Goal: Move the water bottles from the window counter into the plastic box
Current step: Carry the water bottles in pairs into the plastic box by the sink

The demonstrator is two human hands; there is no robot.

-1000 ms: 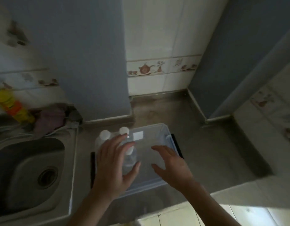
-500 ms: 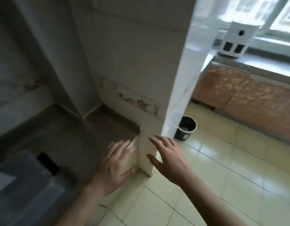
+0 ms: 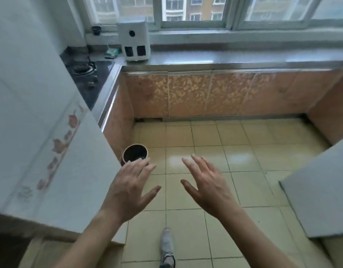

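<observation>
My left hand (image 3: 131, 187) and my right hand (image 3: 207, 182) float side by side over the yellow floor tiles, palms down, fingers spread, nothing in either. Ahead runs the steel window counter (image 3: 234, 59) under the window. I see no water bottle on the stretch of counter in view. The plastic box is out of view.
A white tiled pillar (image 3: 37, 132) stands close on my left. A dark round bin (image 3: 135, 154) sits on the floor at its foot. A white appliance (image 3: 134, 42) stands on the counter's left end, beside a gas hob (image 3: 85, 69). Another white block (image 3: 321, 190) juts in at right. My foot (image 3: 167, 246) shows below.
My view has swung right, away from the sink counter and the plastic box holding bottles, round the pillar to the window counter. Both hands stay empty and spread.
</observation>
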